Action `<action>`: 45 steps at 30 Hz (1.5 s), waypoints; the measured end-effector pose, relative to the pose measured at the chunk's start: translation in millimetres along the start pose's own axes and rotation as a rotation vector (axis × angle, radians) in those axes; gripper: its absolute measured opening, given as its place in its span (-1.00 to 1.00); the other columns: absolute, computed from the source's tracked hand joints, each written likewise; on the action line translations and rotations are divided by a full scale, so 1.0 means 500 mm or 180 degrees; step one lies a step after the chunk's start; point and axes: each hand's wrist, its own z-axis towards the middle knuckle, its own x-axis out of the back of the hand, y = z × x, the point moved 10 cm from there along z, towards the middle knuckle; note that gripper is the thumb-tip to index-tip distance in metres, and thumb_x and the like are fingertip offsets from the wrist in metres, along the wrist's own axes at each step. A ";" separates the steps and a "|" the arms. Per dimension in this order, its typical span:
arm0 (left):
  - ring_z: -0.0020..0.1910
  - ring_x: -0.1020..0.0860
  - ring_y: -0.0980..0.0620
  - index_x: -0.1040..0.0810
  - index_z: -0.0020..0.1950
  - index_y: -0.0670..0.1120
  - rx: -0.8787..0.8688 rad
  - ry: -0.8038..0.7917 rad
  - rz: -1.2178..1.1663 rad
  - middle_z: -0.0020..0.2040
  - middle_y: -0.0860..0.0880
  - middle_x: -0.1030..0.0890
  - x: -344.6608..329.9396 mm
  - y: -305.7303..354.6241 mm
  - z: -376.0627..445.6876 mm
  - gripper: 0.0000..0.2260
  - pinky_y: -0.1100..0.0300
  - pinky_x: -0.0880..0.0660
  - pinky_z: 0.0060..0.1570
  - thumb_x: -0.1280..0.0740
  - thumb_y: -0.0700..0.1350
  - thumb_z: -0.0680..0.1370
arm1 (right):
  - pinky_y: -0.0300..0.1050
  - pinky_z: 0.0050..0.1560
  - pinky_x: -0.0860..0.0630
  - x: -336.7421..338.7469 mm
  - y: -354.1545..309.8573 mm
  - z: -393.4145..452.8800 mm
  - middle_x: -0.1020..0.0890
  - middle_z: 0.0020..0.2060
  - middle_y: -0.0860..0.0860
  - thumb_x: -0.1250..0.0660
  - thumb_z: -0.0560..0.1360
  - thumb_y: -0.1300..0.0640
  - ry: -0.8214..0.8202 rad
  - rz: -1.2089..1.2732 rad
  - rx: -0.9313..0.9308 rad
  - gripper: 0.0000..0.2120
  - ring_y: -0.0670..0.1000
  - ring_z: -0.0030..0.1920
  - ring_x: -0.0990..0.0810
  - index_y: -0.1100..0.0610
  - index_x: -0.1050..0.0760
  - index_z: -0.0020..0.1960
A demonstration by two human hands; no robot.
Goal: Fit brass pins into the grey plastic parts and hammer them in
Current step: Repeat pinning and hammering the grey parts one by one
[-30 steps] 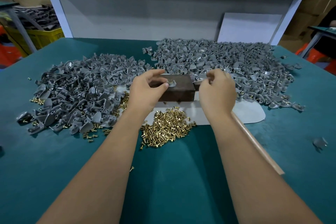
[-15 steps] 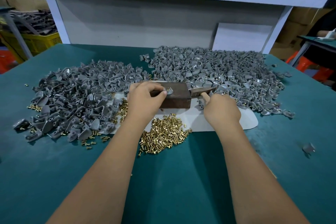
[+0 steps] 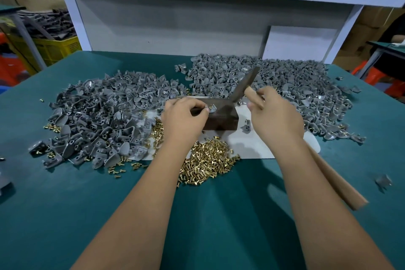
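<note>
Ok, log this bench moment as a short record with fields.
left hand: pinches a grey part with a brass pin in it on the dark block
right hand: grips the hammer, head raised above the block
loose pins: heap on the green table, near side of block
grey parts: left pile; right pile
white mat: under the block

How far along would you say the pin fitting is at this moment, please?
Done: cannot tell. In hand: left hand steadies a small grey plastic part on the dark block; right hand raises the wooden-handled hammer. Left: loose brass pins.
</note>
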 end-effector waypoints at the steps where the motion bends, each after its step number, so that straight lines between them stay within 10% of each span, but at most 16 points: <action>1: 0.22 -0.35 -0.03 -0.67 -0.07 0.12 0.0011 0.0017 0.0013 0.03 0.18 -0.65 0.001 -0.001 0.001 -0.94 0.00 -0.34 0.24 -0.40 0.02 0.52 | -0.10 -0.35 -0.24 0.007 -0.012 0.001 -0.50 -0.26 -0.04 -0.21 0.59 -0.04 -0.0018 0.0035 0.0103 -0.87 0.05 -0.32 -0.41 -0.04 -0.40 0.11; 8: 0.15 -0.33 0.05 -0.70 -0.05 0.12 0.0039 0.0084 -0.0094 -0.06 0.27 -0.58 0.005 -0.005 0.002 -0.93 -0.06 -0.31 0.28 -0.45 0.01 0.49 | 0.01 -0.16 -0.44 0.013 -0.116 0.000 -0.59 -0.01 0.12 -0.18 0.61 0.08 -0.0548 0.0045 0.0906 -0.81 0.18 -0.10 -0.52 0.12 -0.32 0.19; 14: 0.24 -0.42 0.03 -0.73 -0.02 0.08 0.0125 0.0197 -0.0154 -0.06 0.18 -0.67 0.013 -0.007 0.001 -0.88 -0.12 -0.32 0.29 -0.50 0.02 0.46 | 0.03 0.01 -0.56 0.068 -0.144 -0.006 -0.61 0.20 -0.04 -0.19 0.58 0.10 -0.0010 0.0362 0.1052 -0.55 0.13 0.11 -0.61 -0.17 -0.29 0.44; 18: 0.20 -0.53 -0.01 -0.73 -0.02 0.07 0.0213 0.0086 -0.0403 -0.08 0.17 -0.68 0.008 -0.013 0.004 -0.88 -0.11 -0.39 0.27 -0.49 0.00 0.45 | 0.05 0.04 -0.56 -0.010 -0.141 -0.024 -0.59 0.24 -0.01 -0.18 0.60 0.11 -0.0717 -0.0160 0.1051 -0.55 0.15 0.15 -0.58 -0.21 -0.28 0.43; 23: 0.24 -0.47 0.03 -0.72 0.03 0.07 0.0183 0.0134 -0.0080 0.01 0.14 -0.69 0.008 -0.010 0.003 -0.84 -0.08 -0.24 0.30 -0.46 0.04 0.49 | -0.02 -0.11 -0.50 0.034 -0.144 -0.014 -0.65 0.10 0.06 -0.17 0.59 0.11 0.0008 0.0209 0.0994 -0.57 0.19 0.05 -0.61 -0.17 -0.30 0.43; 45: 0.23 -0.46 0.04 -0.70 0.08 0.09 0.0238 0.0130 -0.0029 0.08 0.10 -0.64 0.005 -0.011 -0.001 -0.82 -0.12 -0.19 0.34 -0.41 0.06 0.52 | -0.06 -0.26 -0.40 -0.003 -0.167 -0.017 -0.65 -0.10 0.01 -0.20 0.54 0.22 -0.0160 -0.0303 0.1056 -0.56 0.15 -0.15 -0.59 -0.14 -0.29 0.33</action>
